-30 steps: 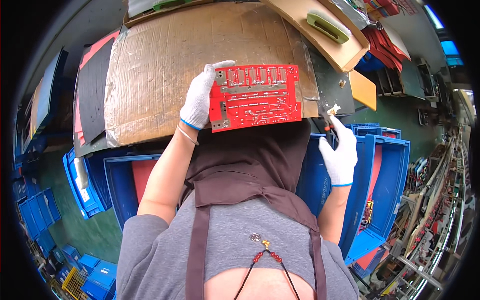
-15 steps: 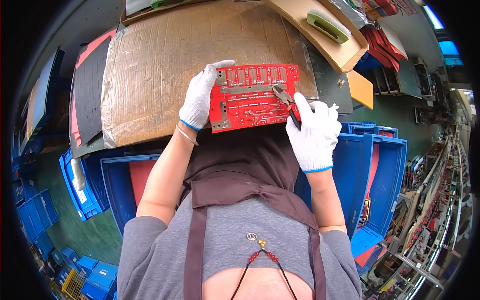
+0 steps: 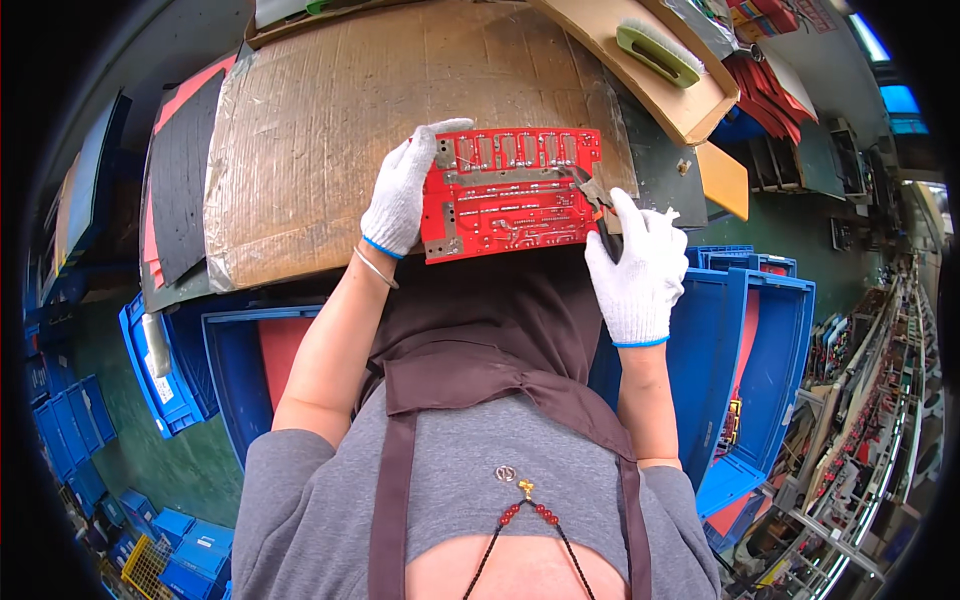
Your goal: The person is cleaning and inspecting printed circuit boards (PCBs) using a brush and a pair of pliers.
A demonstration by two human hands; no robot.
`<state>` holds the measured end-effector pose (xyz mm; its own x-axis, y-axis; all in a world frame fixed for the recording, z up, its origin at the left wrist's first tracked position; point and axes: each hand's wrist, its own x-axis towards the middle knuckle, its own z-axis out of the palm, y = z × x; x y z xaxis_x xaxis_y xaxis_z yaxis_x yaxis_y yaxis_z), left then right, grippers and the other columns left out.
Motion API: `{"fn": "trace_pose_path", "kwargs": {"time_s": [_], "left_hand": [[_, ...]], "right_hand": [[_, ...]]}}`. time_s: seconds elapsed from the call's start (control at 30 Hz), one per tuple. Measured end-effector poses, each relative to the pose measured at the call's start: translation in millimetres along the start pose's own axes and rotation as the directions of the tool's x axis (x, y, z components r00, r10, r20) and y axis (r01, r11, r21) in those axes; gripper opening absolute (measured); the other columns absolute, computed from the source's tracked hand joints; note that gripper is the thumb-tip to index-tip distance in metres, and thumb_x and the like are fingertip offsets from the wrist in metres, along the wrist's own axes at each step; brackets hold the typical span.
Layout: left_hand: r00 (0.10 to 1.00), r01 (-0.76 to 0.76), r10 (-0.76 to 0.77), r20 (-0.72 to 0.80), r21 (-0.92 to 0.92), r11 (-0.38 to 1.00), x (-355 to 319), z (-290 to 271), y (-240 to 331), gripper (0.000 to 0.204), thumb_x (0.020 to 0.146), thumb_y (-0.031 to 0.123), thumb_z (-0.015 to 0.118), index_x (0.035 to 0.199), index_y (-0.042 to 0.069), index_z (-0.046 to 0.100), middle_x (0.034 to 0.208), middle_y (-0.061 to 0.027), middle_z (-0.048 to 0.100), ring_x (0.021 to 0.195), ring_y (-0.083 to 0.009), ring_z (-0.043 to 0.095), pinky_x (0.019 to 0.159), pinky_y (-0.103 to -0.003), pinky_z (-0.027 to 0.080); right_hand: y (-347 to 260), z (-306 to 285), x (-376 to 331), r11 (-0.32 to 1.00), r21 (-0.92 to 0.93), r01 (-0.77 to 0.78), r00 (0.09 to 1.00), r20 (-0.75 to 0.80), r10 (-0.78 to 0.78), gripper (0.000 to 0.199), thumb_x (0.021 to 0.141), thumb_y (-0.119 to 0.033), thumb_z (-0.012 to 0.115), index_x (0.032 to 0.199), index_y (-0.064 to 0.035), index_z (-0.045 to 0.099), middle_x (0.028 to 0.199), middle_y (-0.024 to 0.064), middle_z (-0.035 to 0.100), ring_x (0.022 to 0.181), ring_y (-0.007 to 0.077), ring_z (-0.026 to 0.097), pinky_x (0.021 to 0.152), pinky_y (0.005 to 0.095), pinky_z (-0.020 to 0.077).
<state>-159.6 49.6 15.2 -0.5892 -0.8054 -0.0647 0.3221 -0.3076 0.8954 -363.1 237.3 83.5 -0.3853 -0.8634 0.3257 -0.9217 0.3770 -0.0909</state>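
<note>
A red circuit board (image 3: 515, 215) with silvery solder tracks is held up at the near edge of the cardboard-covered bench. My left hand (image 3: 402, 190), in a white knit glove, grips its left edge, the thumb side along the top corner. In my right hand (image 3: 637, 265), gloved alike, is a pair of cutting pliers (image 3: 592, 190) with orange and black handles. The pliers' jaws lie over the right part of the board, near the wide grey strip. Whether the jaws touch the board I cannot tell.
Worn cardboard (image 3: 400, 70) covers the bench. A green-backed brush (image 3: 658, 56) lies in a cardboard tray (image 3: 710, 100) at the far right. Blue bins (image 3: 768, 300) stand to my right, and another blue bin (image 3: 225, 350) is by my left arm. Black sheets (image 3: 185, 180) lie at the left.
My right hand and the pliers have shifted a little to the right across the board, and the pliers have turned. The board and left hand have barely moved.
</note>
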Motion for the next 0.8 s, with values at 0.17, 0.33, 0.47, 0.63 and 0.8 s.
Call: {"fn": "trace_pose_path", "kwargs": {"time_s": [0.17,0.33,0.47,0.63,0.8], "left_hand": [[1.000,-0.009,0.009,-0.003,-0.012,1.000,2.7,1.2,-5.8,0.055,0.115,0.042,0.039,0.139,-0.001,0.063,0.125,-0.0140,0.072,0.115,-0.0190,0.068,0.103,-0.035,0.054],[0.998,0.036,-0.040,-0.038,-0.086,0.996,0.7,2.2,-1.7,0.057,0.115,0.042,0.038,0.141,-0.003,0.060,0.128,-0.0153,0.070,0.115,-0.0213,0.069,0.103,-0.037,0.055],[0.998,0.047,-0.050,-0.028,-0.105,0.993,5.7,-0.2,-8.0,0.059,0.115,0.045,0.038,0.143,-0.003,0.059,0.129,-0.0159,0.069,0.116,-0.0220,0.069,0.103,-0.038,0.056],[0.998,0.038,-0.042,-0.036,-0.117,0.992,4.8,-3.7,-6.1,0.059,0.115,0.046,0.037,0.143,-0.002,0.059,0.129,-0.0155,0.070,0.117,-0.0219,0.068,0.103,-0.038,0.056],[0.999,0.024,-0.028,-0.038,-0.089,0.996,2.9,0.1,-1.3,0.056,0.115,0.043,0.038,0.139,-0.002,0.062,0.126,-0.0143,0.071,0.112,-0.0200,0.069,0.103,-0.036,0.055]], "right_hand": [[27.9,1.1,-7.6,0.987,0.017,-0.157,0.986,0.056,0.156,0.054,0.085,-0.025,0.082,0.136,-0.0175,0.067,0.112,0.0112,0.065,0.105,0.0322,0.062,0.092,0.0442,0.0525],[55.6,2.2,-24.7,0.968,-0.104,-0.229,0.969,0.067,0.236,0.050,0.086,-0.025,0.078,0.134,-0.0225,0.068,0.104,0.0093,0.064,0.099,0.0320,0.064,0.084,0.0457,0.0546],[63.8,6.7,-27.3,0.938,-0.340,-0.059,0.967,0.215,0.139,0.043,0.084,-0.024,0.073,0.126,-0.0233,0.070,0.096,0.0115,0.060,0.088,0.0328,0.062,0.072,0.0478,0.0496],[79.8,-25.3,-32.7,0.866,-0.494,0.075,0.937,0.333,0.108,0.048,0.076,-0.026,0.075,0.124,-0.0251,0.072,0.094,0.0089,0.062,0.090,0.0306,0.063,0.070,0.0466,0.0466],[71.0,-30.1,-36.5,0.977,-0.169,-0.132,0.947,0.270,0.175,0.060,0.081,-0.024,0.076,0.139,-0.0227,0.063,0.108,0.0105,0.063,0.104,0.0345,0.061,0.088,0.0476,0.0534]]}}
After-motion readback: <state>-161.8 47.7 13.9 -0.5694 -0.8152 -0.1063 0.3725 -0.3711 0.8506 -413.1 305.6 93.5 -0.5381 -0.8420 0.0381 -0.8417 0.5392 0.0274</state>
